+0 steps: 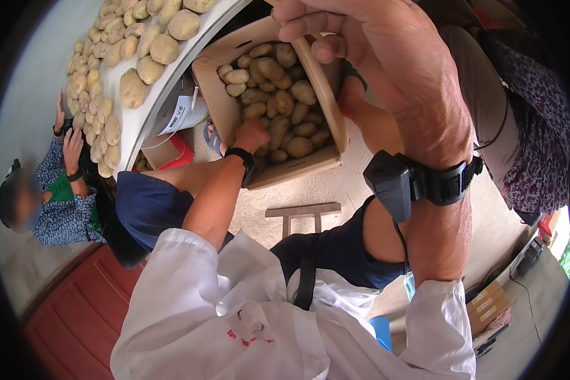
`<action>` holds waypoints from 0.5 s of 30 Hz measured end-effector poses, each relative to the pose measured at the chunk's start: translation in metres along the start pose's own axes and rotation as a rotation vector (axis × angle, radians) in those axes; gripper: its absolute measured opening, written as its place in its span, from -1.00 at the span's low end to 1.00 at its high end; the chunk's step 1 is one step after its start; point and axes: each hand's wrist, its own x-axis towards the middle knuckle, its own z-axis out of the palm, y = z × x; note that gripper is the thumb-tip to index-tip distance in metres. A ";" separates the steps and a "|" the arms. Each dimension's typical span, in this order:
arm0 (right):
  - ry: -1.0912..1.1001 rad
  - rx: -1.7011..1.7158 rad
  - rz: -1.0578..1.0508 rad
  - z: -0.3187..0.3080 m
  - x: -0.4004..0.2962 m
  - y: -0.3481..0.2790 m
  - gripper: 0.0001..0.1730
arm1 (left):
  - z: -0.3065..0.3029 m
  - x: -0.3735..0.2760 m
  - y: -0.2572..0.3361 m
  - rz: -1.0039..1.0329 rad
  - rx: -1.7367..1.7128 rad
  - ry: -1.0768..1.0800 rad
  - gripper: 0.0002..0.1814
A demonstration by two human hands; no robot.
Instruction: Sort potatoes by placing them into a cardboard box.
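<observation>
A cardboard box [270,178] full of potatoes [270,69] stands on the floor between my knees. My left hand [252,135] reaches into the box at its lower left and touches the potatoes; its fingertips are hidden among them, so a hold cannot be told. Close to the camera, my right hand [361,42] is raised above the right side of the box, its fingers partly curled and apart, part of it cut off by the top edge. No object shows in it. More potatoes [164,49] lie spread on a white table [171,71] at the upper left.
Another person [66,199] sits across the table at left, both hands by its potatoes. A second person [527,128] in patterned clothing is at right. Under the table are a red carton [183,149] and a printed sheet [183,114]. A wooden stool [304,210] stands behind the box.
</observation>
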 end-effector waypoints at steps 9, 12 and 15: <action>-0.289 0.143 -0.297 -0.011 0.022 0.038 -0.70 | 0.024 -0.010 -0.029 0.195 -0.100 0.149 -0.46; -0.262 0.138 -0.270 -0.015 0.019 0.035 -0.70 | 0.004 -0.030 -0.008 0.252 -0.185 0.110 -0.39; -0.246 0.138 -0.260 -0.019 0.019 0.037 -0.67 | -0.026 -0.066 0.013 0.294 -0.263 0.230 -0.33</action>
